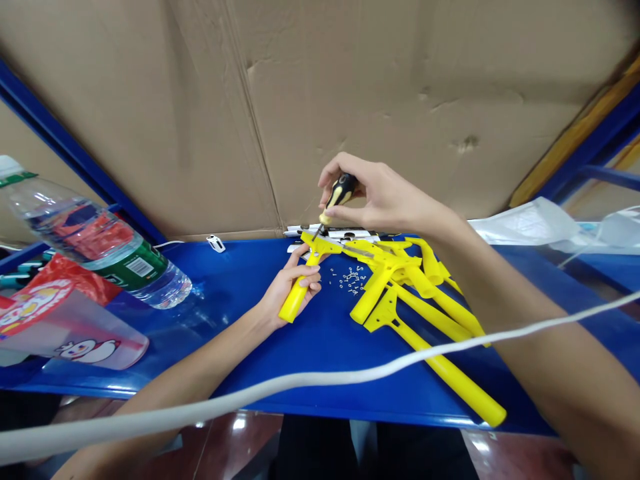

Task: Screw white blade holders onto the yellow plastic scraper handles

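My left hand (290, 283) grips the handle of a yellow plastic scraper (300, 293) that rests on the blue table (240, 320). Above it, my right hand (375, 197) holds a screwdriver (336, 199) with a black and yellow handle, nearly upright. Its tip touches the head of the scraper that my left hand holds. Several tiny silver screws (351, 279) lie loose just to the right of my left hand.
A pile of several more yellow scrapers (425, 293) lies at the right. A clear water bottle (95, 243) and a plastic bag (65, 320) sit at the left. A white cord (320, 380) crosses the foreground. Cardboard (300, 100) backs the table.
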Available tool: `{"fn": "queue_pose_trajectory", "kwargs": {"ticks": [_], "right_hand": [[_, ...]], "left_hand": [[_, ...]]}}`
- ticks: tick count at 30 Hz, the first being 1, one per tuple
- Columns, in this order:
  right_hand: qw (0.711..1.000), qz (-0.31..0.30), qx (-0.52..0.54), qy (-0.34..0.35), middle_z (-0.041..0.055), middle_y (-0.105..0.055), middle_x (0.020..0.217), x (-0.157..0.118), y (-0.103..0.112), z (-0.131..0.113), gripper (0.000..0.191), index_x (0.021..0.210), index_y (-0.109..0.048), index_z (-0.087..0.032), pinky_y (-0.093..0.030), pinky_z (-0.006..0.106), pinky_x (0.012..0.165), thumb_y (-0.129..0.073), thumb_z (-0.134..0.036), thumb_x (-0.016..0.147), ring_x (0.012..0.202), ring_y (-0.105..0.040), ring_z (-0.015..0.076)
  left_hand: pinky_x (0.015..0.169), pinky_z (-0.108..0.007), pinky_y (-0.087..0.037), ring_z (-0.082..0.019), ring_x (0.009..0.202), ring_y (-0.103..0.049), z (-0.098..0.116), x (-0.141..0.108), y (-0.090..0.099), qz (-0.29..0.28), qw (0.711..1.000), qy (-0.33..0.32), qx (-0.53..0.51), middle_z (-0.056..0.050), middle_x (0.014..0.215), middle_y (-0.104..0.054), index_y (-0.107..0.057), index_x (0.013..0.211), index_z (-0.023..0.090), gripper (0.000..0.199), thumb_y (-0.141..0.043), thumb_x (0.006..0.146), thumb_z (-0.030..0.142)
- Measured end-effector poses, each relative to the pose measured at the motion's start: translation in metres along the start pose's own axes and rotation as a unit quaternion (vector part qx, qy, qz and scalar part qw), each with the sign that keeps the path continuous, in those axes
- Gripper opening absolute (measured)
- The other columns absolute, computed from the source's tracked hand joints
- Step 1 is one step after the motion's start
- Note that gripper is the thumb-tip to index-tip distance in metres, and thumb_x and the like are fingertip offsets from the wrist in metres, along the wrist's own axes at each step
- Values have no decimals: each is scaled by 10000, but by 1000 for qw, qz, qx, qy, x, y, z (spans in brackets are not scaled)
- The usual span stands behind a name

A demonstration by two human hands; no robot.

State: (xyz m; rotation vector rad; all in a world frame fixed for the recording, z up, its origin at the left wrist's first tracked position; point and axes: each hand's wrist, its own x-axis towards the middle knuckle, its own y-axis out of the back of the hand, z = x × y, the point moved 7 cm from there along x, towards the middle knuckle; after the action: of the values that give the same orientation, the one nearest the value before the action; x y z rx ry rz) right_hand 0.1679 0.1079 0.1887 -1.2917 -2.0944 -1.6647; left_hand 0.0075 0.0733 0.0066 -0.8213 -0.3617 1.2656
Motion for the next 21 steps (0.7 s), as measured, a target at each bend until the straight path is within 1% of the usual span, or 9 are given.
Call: {"fn": "queue_pose_trajectory", "kwargs": {"ticks": [2, 6, 8, 10, 13, 15, 17, 19, 21], "right_hand": [[1000, 11, -14, -2, 28, -762, 994, 0, 1, 0, 321, 1143, -642, -270, -529, 407, 797, -847, -360, 913, 868, -672, 250], [1000, -17, -3, 6, 53, -778, 1108, 1, -3, -2, 332, 1182, -645, -270, -543, 413, 832, -835, -337, 918, 928, -687, 259], [1000, -20, 0, 7, 41, -778, 1060, 1, -3, -2, 297, 1150, -653, -266, -543, 407, 829, -829, -341, 923, 919, -694, 258], [1000, -6, -20, 4, 23, -764, 996, 1, -1, -1, 304, 1146, -657, -267, -533, 400, 816, -838, -368, 924, 898, -687, 255], [999, -12, -32, 18, 43, -768, 1108, 0, 0, -2, 341, 1194, -661, -279, -539, 406, 844, -844, -383, 925, 964, -677, 263], [999, -30, -15, 23, 48, -771, 1152, 0, -2, -3, 290, 1168, -669, -277, -548, 409, 859, -825, -363, 939, 979, -679, 260], [999, -27, -10, 16, 32, -770, 1055, 0, -1, -2, 237, 1109, -671, -265, -541, 402, 832, -817, -350, 944, 912, -674, 245], [1000, -10, -26, 6, 16, -752, 973, 0, 1, 0, 247, 1095, -666, -260, -523, 396, 807, -829, -353, 935, 863, -656, 235], [999, -7, -35, 5, 26, -758, 1020, 1, 1, 0, 287, 1127, -662, -267, -522, 401, 824, -841, -355, 919, 896, -654, 242]], "left_hand": [[561, -138, -494, 41, 491, -451, 0, 0, 0, -1, 1000, 0, -4, -47, 1376, -747, -638, 1388, 335, 723, -741, 811, -88], [562, -138, -496, 40, 495, -459, -1, 0, 0, 0, 1000, 1, -8, -51, 1362, -748, -636, 1378, 325, 714, -745, 810, -92], [565, -141, -498, 41, 494, -456, -1, 0, 1, 3, 1000, 2, -5, -48, 1364, -746, -647, 1362, 322, 700, -755, 804, -87], [568, -142, -499, 44, 493, -445, 0, 0, 1, 4, 1000, -1, -5, -44, 1374, -745, -659, 1333, 316, 674, -761, 799, -83], [575, -140, -500, 45, 500, -445, 1, 2, 3, 2, 1000, -6, -8, -41, 1375, -746, -665, 1294, 307, 637, -767, 797, -79], [580, -140, -504, 39, 512, -459, 2, 3, 4, 0, 1000, -10, -7, -45, 1378, -746, -662, 1297, 308, 637, -770, 799, -74], [579, -141, -505, 36, 518, -466, 3, 3, 5, -1, 1000, -14, -7, -51, 1391, -743, -655, 1309, 309, 646, -768, 798, -70], [571, -141, -501, 36, 514, -462, 4, 3, 5, 1, 1000, -15, -12, -58, 1399, -740, -643, 1319, 308, 654, -759, 799, -71], [564, -141, -496, 36, 508, -458, 5, 2, 4, 5, 1000, -14, -15, -59, 1392, -742, -636, 1334, 308, 667, -746, 802, -78]]}}
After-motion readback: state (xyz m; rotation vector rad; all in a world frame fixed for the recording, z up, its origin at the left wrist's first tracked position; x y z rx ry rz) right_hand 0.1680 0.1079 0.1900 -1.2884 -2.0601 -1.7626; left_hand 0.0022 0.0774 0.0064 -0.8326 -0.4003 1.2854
